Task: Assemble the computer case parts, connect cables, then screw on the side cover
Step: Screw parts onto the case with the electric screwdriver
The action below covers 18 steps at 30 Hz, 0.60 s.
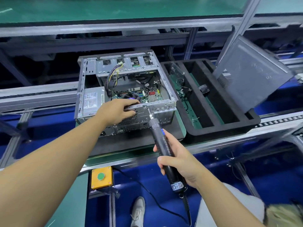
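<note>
**A:** From the head camera, where's the computer case [124, 89]?

**B:** On a dark mat [127, 145], side open, motherboard [150, 95] showing. The left hand [114, 112] grips its near edge, fingers curled over the rim.

**A:** And the right hand [178, 159]?

**B:** Wrapped round the electric screwdriver [161, 141], bit touching that same edge. The side cover [250, 74] leans tilted in the black foam tray [221, 128], just right of the case.

Open grey computer case [124, 89] on its side, cables [113, 74] exposed inside, grey side cover [250, 74] propped tilted beside it
</note>
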Each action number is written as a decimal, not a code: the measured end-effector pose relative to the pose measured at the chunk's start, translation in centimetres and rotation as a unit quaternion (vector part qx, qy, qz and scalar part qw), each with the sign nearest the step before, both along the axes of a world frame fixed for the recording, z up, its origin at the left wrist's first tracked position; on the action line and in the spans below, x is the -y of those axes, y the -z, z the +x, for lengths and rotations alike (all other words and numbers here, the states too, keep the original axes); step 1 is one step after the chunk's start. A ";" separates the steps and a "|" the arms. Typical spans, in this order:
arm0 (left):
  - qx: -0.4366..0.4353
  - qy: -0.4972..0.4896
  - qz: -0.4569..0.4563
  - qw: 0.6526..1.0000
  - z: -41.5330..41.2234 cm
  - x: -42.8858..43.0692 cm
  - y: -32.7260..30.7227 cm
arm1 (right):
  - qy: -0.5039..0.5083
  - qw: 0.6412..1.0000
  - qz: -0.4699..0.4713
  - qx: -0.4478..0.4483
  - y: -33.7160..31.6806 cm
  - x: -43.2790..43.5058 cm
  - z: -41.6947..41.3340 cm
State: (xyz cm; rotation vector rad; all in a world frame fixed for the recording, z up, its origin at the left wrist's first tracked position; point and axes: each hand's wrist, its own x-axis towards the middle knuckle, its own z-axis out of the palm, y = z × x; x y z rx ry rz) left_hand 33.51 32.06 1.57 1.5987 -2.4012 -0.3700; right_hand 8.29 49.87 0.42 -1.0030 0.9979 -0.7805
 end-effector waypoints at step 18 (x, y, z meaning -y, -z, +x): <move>-0.007 -0.023 -0.008 1.000 0.0 -0.2 0.1 | -0.037 0.996 0.016 -0.077 0.5 1.5 3.1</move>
